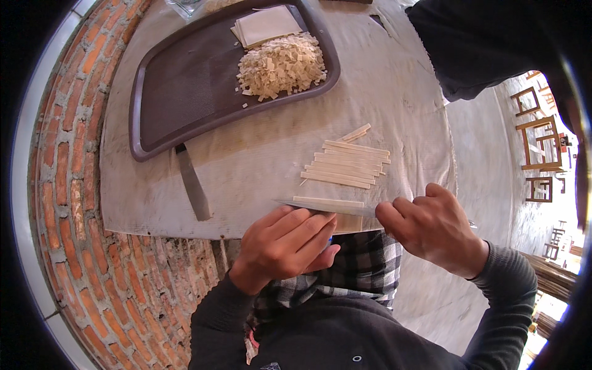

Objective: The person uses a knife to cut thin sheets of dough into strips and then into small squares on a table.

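Observation:
My right hand (435, 225) is wrapped round the handle end of a knife (362, 210), whose blade points left across a pale thin sheet (350, 224) at the table's near edge. My left hand (287, 243) presses its fingers on the sheet beside the blade, with the thumb lower, and covers most of the sheet. One narrow pale strip (330, 201) lies along the blade's far side. Beyond it, several similar strips (346, 163) are laid roughly side by side, with a couple more at an angle behind them.
A dark tray (185, 92) at the back left holds a heap of small pale chips (282, 66) and a stack of pale square sheets (268, 26). A second knife (194, 185) lies partly under its near rim. A brick wall (68, 185) borders the left; a dark-clothed person (481, 43) is at the far right.

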Tool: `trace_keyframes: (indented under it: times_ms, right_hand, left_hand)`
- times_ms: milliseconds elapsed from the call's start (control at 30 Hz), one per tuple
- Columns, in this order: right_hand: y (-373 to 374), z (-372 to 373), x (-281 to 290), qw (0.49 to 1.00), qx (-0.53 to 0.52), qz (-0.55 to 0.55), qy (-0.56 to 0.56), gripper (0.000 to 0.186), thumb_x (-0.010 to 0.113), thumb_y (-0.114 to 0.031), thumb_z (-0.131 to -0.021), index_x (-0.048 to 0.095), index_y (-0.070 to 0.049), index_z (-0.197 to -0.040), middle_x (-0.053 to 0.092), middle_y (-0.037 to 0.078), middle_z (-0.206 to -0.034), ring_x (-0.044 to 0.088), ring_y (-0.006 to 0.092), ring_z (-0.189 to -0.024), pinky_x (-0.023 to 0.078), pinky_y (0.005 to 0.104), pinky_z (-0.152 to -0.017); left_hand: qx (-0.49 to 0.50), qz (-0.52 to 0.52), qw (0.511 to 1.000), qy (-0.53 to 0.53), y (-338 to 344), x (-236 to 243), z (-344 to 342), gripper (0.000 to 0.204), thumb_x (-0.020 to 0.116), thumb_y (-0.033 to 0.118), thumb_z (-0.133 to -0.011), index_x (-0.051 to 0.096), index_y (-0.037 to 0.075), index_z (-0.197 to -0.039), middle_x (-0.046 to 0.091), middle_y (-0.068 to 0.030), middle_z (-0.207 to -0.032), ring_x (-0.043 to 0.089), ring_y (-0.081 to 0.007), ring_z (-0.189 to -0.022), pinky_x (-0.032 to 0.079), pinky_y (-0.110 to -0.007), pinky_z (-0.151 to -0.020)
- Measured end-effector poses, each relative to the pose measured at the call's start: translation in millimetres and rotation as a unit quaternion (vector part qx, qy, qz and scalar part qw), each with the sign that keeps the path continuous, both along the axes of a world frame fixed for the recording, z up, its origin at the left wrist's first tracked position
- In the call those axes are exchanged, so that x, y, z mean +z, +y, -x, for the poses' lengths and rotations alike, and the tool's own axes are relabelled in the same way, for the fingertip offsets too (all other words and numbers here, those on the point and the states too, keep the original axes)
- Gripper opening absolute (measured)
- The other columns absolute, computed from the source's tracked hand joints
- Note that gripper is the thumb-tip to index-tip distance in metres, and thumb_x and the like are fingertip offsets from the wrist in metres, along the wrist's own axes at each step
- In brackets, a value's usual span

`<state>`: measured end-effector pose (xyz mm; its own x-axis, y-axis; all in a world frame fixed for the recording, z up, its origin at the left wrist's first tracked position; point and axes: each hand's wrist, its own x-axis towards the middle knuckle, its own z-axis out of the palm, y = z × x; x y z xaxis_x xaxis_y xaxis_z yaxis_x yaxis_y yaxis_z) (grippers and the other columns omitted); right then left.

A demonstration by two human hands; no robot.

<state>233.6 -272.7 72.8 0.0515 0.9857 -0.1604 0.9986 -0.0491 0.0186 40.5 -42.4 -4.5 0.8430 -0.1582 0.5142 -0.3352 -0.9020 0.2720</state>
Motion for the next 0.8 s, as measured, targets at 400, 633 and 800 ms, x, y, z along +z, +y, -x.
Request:
trace_keyframes:
  times_ms: [400, 633, 800]
  right_hand:
    - [6.9, -14.1, 1.9, 0.998, 0.022, 0.025, 0.052, 0.032, 0.087, -0.022, -0.101, 0.057, -0.015, -0.108, 0.064, 0.001, -0.070, 0.072, 0.0136, -0.059, 0.052, 0.0326, -0.058]
    - [13.5, -19.2, 9.8, 0.995, 0.017, 0.053, 0.083, 0.031, 0.087, -0.021, -0.101, 0.057, -0.013, -0.106, 0.064, 0.002, -0.067, 0.073, 0.0169, -0.058, 0.052, 0.0322, -0.056]
    - [20.5, -15.8, 8.1, 0.995, 0.025, 0.036, 0.087, 0.029, 0.087, -0.017, -0.100, 0.058, -0.011, -0.102, 0.064, 0.003, -0.066, 0.071, 0.0168, -0.054, 0.050, 0.0320, -0.053]
  left_hand:
    - [0.000, 0.021, 1.000, 0.024, 0.7, 1.9, 0.0, 0.032, 0.082, 0.030, -0.098, 0.088, 0.002, -0.110, 0.082, -0.0067, -0.109, 0.076, -0.0198, -0.094, 0.064, -0.035, -0.085]
    - [-0.008, 0.028, 0.999, 0.034, 0.5, 4.3, -1.7, 0.032, 0.083, 0.031, -0.098, 0.088, 0.002, -0.111, 0.083, -0.0060, -0.111, 0.076, -0.0195, -0.093, 0.064, -0.036, -0.085]
    - [0.001, 0.025, 0.998, 0.056, 1.4, 4.6, 0.1, 0.033, 0.083, 0.034, -0.099, 0.090, 0.005, -0.110, 0.087, -0.0064, -0.112, 0.078, -0.0222, -0.091, 0.064, -0.039, -0.080]
